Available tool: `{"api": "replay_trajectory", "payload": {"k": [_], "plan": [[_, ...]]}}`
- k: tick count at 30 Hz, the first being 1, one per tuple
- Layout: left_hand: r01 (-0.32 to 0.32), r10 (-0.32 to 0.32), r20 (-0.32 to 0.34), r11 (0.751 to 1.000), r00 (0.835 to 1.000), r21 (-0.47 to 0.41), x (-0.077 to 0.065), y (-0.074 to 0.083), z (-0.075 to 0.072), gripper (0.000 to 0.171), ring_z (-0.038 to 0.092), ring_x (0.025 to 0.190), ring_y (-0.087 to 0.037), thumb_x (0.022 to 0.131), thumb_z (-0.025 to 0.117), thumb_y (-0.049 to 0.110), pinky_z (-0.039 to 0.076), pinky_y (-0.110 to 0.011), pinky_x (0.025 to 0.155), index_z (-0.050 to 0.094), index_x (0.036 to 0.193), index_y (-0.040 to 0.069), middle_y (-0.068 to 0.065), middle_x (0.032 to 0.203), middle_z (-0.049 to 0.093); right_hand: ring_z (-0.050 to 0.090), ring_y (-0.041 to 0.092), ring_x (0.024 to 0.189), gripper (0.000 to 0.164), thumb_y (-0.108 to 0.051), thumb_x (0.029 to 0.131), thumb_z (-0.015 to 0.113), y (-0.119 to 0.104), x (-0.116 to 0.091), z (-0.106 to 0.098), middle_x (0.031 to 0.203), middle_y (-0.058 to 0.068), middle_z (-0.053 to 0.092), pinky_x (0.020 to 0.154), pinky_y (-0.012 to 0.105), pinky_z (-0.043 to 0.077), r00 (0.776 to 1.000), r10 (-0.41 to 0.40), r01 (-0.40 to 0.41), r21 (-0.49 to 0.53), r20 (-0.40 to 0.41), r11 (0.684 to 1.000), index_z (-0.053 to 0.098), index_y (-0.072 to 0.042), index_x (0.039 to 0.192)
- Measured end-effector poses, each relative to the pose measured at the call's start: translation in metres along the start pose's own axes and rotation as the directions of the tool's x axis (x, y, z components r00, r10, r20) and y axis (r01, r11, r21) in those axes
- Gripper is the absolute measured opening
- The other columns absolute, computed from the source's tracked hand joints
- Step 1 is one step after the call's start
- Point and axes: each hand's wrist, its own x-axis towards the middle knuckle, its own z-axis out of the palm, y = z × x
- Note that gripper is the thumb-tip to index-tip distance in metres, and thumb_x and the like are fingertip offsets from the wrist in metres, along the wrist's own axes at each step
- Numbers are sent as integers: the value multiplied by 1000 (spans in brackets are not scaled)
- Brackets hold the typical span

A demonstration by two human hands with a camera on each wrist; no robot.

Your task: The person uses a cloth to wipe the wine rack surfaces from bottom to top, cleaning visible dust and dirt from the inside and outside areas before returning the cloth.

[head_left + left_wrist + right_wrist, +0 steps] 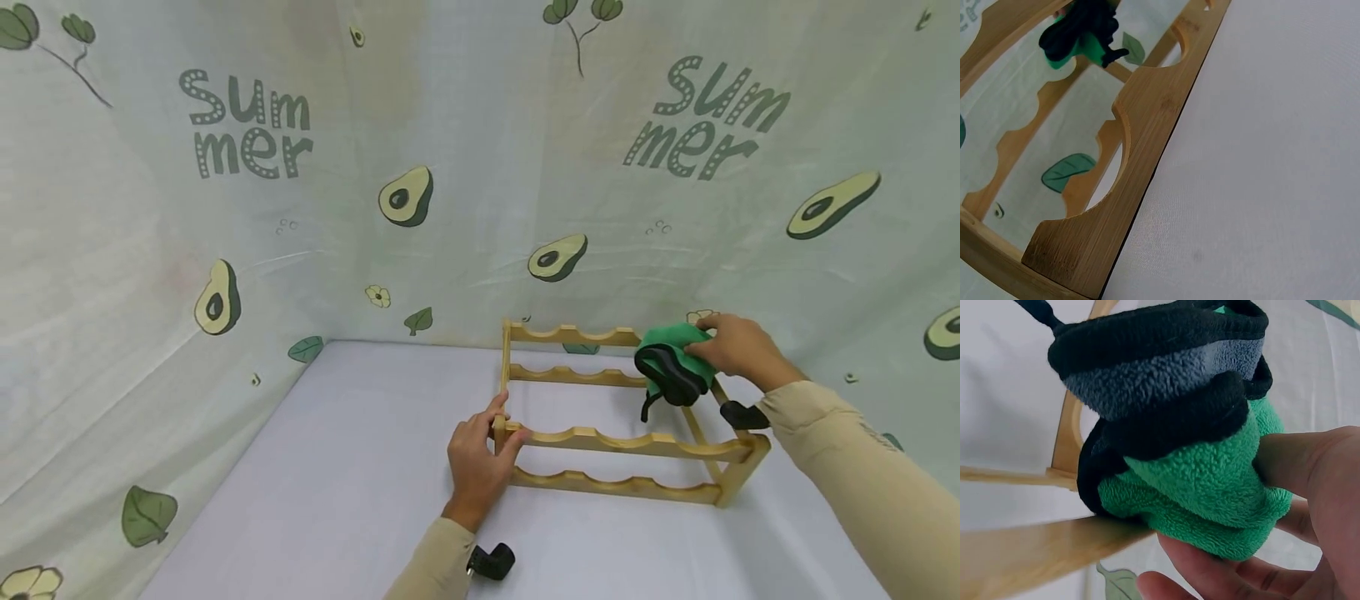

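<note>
A bamboo rack [622, 443] with scalloped rails, like a small wine rack, stands on the white surface. My left hand [480, 462] grips its near left corner post, thumb over the front rail. At the far right corner, my right hand [738, 350] pinches a bunched green cloth [678, 337] with black edging and a dangling loop. In the right wrist view the cloth [1210, 487] shows a fuzzy green side and a grey side, folded between thumb and fingers, right against a rack bar [1041, 553]. The left wrist view shows the scalloped rail [1147, 119] close up, with the left hand out of sight.
A white table surface [337, 433] extends left and in front of the rack. Behind it hangs a pale curtain [480, 167] printed with avocados, leaves and lettering. Black wrist-camera mounts [492, 562] sit at both cuffs.
</note>
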Motion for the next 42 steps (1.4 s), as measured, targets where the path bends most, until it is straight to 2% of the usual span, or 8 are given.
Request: {"api": "replay_trajectory", "payload": {"k": [3,8,13,18,22,28,37,42], "plan": [[-4,4,7,1000,1000,9,0,-1,1,42,55,63,-10,90,74,45,39,-23,59,68,106,7,-1,124,70,63,32,72,62,-29,92,67,4,-7,-1,110,39,60,55,40,52,1000,-12,12,25,8,1000,51,15,132],[-27,27,-8,999,1000,23,-2,-3,2,43,55,62,-10,89,75,45,39,-25,57,69,107,6,-3,120,72,63,21,60,62,-26,92,70,8,-19,0,94,30,67,52,38,53,998,-51,49,58,45,997,50,17,132],[-19,19,-8,1000,1000,23,-1,-3,1,47,53,61,-10,87,77,43,38,-24,57,70,112,5,-3,115,73,63,22,64,59,-24,90,71,7,-28,-1,94,28,68,53,38,52,994,-100,97,48,49,994,53,17,128],[-13,14,-20,999,1000,35,-2,-4,-1,44,52,60,-10,89,74,45,38,-25,58,69,108,5,-3,117,73,63,20,62,58,-23,91,70,3,-31,-1,83,13,69,52,36,52,986,-116,107,80,117,991,53,17,129],[-18,19,-30,999,999,34,-2,-4,0,44,51,60,-11,90,74,44,38,-24,58,69,109,5,-2,116,73,63,20,65,58,-26,91,71,3,-35,-2,89,16,70,54,36,52,977,-144,134,71,155,988,54,16,128],[-20,21,-10,1000,1000,19,-2,-4,5,43,50,59,-13,90,74,43,37,-24,58,68,109,5,-2,119,71,65,25,75,53,-25,88,74,7,-38,-5,92,18,69,59,40,54,969,-186,185,22,163,983,60,13,122],[-5,5,-3,999,1000,32,-1,-1,4,42,52,58,-17,85,80,38,37,-25,57,67,106,4,-3,121,71,59,17,60,56,-21,88,72,3,-45,-10,84,7,65,52,34,50,937,-214,201,76,275,977,56,16,128],[8,-8,-2,999,1000,32,-2,0,4,44,51,60,-14,89,75,43,37,-24,57,67,107,4,-2,122,71,57,18,53,51,-17,88,71,-2,-48,-11,80,4,64,49,34,50,914,-227,197,120,338,973,58,14,127]]}}
